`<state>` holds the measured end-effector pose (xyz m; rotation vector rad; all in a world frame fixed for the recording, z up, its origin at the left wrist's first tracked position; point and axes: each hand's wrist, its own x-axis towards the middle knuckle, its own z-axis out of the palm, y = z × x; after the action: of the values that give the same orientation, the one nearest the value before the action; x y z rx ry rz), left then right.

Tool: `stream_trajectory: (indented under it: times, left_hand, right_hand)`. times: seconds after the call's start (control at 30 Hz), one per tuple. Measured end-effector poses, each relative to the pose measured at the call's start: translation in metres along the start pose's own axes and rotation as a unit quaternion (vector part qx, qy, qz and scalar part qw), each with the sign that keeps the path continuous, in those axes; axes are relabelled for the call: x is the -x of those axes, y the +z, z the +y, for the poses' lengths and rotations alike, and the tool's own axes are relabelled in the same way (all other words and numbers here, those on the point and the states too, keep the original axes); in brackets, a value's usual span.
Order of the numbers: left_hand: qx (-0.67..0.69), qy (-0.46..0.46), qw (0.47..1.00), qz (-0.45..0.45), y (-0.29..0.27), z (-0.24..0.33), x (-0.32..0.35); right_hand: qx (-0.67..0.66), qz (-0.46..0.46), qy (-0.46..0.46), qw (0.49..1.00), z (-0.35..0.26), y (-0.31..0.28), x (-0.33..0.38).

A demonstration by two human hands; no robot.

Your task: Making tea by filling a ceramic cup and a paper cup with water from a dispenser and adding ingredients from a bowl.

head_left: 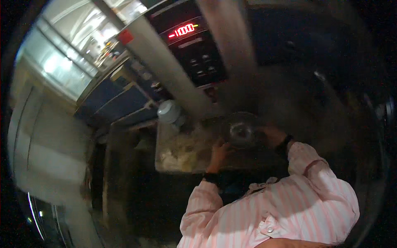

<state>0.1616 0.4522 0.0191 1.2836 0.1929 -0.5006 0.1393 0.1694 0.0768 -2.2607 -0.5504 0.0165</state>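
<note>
A round, shiny, see-through or metallic dish-like thing sits on the worktop between my hands; dimness and blur hide its exact kind. My left hand is at its near left side, fingers pointing toward it. On the other side, my right hand reaches in close to its right edge. Whether either hand grips the round thing does not show, since the fingers are smeared. Both wrists have dark bands, below pink-and-white striped sleeves.
The pale worktop has a yellowish patch at its left end. A white-topped, cup-like container stands at its back left. Behind rises a dark control panel with a lit red display. Blue drawers or cabinets stand farther left, near bright windows.
</note>
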Motion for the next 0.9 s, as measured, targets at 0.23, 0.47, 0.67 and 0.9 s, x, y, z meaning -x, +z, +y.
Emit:
stream_trajectory:
  times: [0.23,0.47,0.67,0.9]
  left_hand:
    - [-0.198,0.067,0.977,-0.044,0.099,0.021,0.033]
    - [-0.262,0.117,0.928,-0.238,0.185,-0.001,0.024]
    - [-0.249,0.015,0.923,-0.293,0.315,-0.017,0.029]
    - [-0.224,0.038,0.915,-0.333,0.392,-0.06,-0.006]
  right_hand:
    - [-0.096,0.106,0.153,0.978,0.085,0.004,0.092]
    - [-0.317,0.256,0.375,0.833,-0.002,-0.091,0.179]
    - [-0.327,0.341,0.444,0.762,0.03,-0.163,0.287]
    - [-0.288,0.446,0.434,0.728,0.118,-0.278,0.382]
